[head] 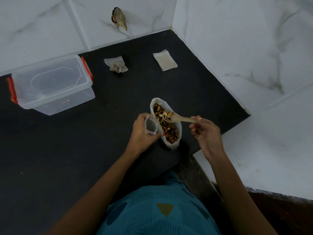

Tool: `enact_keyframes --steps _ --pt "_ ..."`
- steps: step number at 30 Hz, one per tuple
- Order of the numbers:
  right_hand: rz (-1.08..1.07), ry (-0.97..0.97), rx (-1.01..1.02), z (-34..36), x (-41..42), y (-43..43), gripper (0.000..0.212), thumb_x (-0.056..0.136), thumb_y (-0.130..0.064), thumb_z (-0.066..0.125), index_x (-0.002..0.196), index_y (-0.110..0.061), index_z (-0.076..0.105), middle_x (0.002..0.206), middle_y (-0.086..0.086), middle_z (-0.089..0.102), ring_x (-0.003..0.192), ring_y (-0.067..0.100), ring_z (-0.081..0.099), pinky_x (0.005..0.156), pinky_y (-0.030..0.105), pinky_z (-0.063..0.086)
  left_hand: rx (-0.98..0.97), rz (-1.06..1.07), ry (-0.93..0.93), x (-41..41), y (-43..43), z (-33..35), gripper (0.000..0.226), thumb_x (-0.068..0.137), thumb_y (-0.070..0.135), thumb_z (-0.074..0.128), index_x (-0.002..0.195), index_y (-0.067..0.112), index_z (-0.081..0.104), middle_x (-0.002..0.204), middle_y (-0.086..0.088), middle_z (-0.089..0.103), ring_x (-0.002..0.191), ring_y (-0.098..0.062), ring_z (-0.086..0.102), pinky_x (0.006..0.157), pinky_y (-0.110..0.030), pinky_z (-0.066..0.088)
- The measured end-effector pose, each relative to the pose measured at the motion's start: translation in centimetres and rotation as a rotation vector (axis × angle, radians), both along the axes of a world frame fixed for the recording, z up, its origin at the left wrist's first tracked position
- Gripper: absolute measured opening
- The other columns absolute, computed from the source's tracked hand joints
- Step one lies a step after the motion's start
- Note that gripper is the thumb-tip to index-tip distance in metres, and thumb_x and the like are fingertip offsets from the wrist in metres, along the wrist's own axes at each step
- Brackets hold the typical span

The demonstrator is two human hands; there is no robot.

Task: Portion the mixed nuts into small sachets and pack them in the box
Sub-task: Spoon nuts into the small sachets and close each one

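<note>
A large open bag of mixed nuts (169,131) stands on the black counter (84,150) in front of me. My left hand (144,133) holds a small empty clear sachet (151,125) with its mouth up, right beside the bag. My right hand (205,131) grips a wooden spoon (179,118) whose bowl carries a few nuts just above the bag. One filled sachet (116,65) lies further back. A stack of empty sachets (165,60) lies at the back right. The clear plastic box (52,83) with orange clips stands at the left, lid on.
White marble-tiled walls close off the back and the right side. A hole with debris (119,18) marks the back wall. The counter's right edge drops off beside my right hand. My teal shirt (159,211) fills the bottom of the view.
</note>
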State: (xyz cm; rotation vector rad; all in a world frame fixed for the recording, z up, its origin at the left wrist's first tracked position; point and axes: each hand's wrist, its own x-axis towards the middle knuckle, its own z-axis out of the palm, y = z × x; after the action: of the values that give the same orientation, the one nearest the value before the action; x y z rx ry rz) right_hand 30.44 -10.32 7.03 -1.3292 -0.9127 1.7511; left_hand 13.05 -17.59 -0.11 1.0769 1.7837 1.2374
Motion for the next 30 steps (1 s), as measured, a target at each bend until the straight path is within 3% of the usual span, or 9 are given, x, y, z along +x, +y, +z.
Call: enact_keyframes --steps 2,5,11,16,19,21,23,25,30 --pt "0.049 0.003 0.032 1.1 -0.6 -0.3 0.022 0.094 -0.011 0.043 0.087 -0.006 0.064 0.065 0.002 0.059 0.061 0.008 0.054 0.060 0.019 0.046 -0.012 0.006 0.006 0.0 0.1 -0.2 0.065 0.063 0.018 0.083 0.111 0.030 0.040 0.119 0.001 0.048 0.113 -0.013 0.047 0.090 -0.028 0.047" --pt "0.141 -0.081 0.147 2.2 -1.7 -1.0 0.022 0.093 -0.010 0.045 0.085 -0.006 0.065 0.062 0.002 0.061 0.057 0.007 0.055 0.056 0.018 0.046 -0.028 0.016 0.051 0.3 0.2 0.1 0.065 0.065 0.019 0.082 0.114 0.027 0.041 0.119 0.007 0.045 0.115 -0.008 0.041 0.089 -0.021 0.041" --pt "0.354 -0.497 0.604 2.9 -4.2 -2.9 0.014 0.090 -0.007 0.053 0.085 -0.004 0.065 0.060 -0.008 0.058 0.055 -0.004 0.056 0.058 0.009 0.045 0.102 0.092 0.091 0.6 0.2 1.1 0.052 0.066 0.013 0.079 0.097 0.035 0.042 0.101 0.015 0.048 0.100 -0.009 0.052 0.080 -0.023 0.048" --pt "0.467 -0.599 0.831 3.3 -5.8 -4.1 0.012 0.089 -0.005 0.055 0.089 0.000 0.066 0.063 -0.016 0.053 0.060 -0.011 0.056 0.059 0.002 0.040 0.145 0.097 0.016 1.0 -0.2 2.1 0.042 0.068 0.038 0.071 0.100 0.029 0.045 0.102 0.010 0.054 0.099 -0.004 0.053 0.085 -0.028 0.049" --pt "0.577 -0.690 0.912 3.6 -5.8 -4.2 0.015 0.091 -0.010 0.053 0.095 -0.002 0.065 0.073 0.000 0.063 0.056 -0.002 0.051 0.057 0.007 0.040 0.156 0.104 0.131 0.7 -0.4 1.8 0.033 0.073 0.034 0.069 0.093 0.039 0.043 0.097 0.021 0.050 0.102 0.015 0.042 0.111 -0.031 0.026" --pt "0.662 -0.740 0.935 3.6 -5.6 -4.1 0.018 0.093 -0.012 0.050 0.100 -0.003 0.063 0.081 0.006 0.065 0.062 0.003 0.051 0.059 0.008 0.038 0.153 0.089 0.170 0.7 -0.5 1.8 0.028 0.072 0.039 0.064 0.089 0.043 0.041 0.095 0.020 0.051 0.101 0.013 0.044 0.113 -0.025 0.014" --pt "0.722 -0.773 0.947 3.5 -5.6 -4.0 0.019 0.094 -0.014 0.048 0.101 -0.004 0.062 0.083 0.008 0.065 0.065 0.006 0.051 0.059 0.008 0.035 0.133 0.086 0.131 0.8 -0.5 1.7 0.034 0.073 0.031 0.069 0.089 0.042 0.042 0.095 0.021 0.050 0.098 0.010 0.048 0.112 -0.039 0.029" --pt "0.698 -0.749 0.973 3.4 -5.4 -3.9 0.017 0.093 -0.013 0.050 0.098 -0.003 0.063 0.081 0.008 0.066 0.064 0.006 0.051 0.060 0.008 0.033 0.138 0.098 0.035 0.7 -0.5 1.9 0.037 0.072 0.029 0.073 0.091 0.044 0.044 0.098 0.015 0.054 0.099 -0.002 0.054 0.093 -0.047 0.047" --pt "0.490 -0.652 1.047 3.4 -4.4 -3.6 0.024 0.088 -0.019 0.050 0.094 -0.003 0.066 0.080 0.005 0.068 0.068 0.008 0.061 0.064 0.016 0.050 0.190 0.081 -0.066 0.6 -0.3 2.3 0.044 0.068 0.043 0.069 0.102 0.043 0.042 0.112 0.002 0.053 0.106 -0.018 0.055 0.086 -0.037 0.052"
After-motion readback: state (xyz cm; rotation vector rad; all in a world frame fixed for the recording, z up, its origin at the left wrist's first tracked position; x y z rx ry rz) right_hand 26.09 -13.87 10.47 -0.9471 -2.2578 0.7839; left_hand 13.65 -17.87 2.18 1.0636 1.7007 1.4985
